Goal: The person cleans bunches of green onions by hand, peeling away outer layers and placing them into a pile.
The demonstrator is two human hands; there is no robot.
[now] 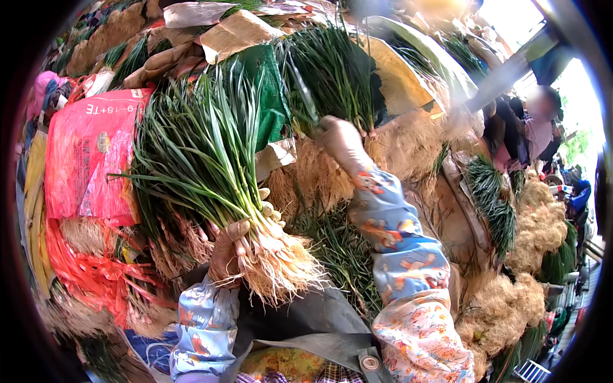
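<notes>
My left hand (231, 249) is closed round the lower stems of a thick bunch of spring onions (246, 185). Their long green leaves fan up and to the left, while the white bulbs and pale, stringy roots hang toward my lap. My right hand (343, 143) reaches forward, its fingers curled, at the lower left edge of another heap of spring onions (332, 76). Motion blurs it, and whatever its fingers grip is hidden. A pale, smeared streak shows just beyond that hand among the leaves.
A red plastic sack (92, 156) covers bunches at the left. A green woven sack (271, 96) lies between the leaf heaps. Loose green leaves (338, 255) lie between my arms. Root masses (504, 306) and a person (530, 127) are at the right.
</notes>
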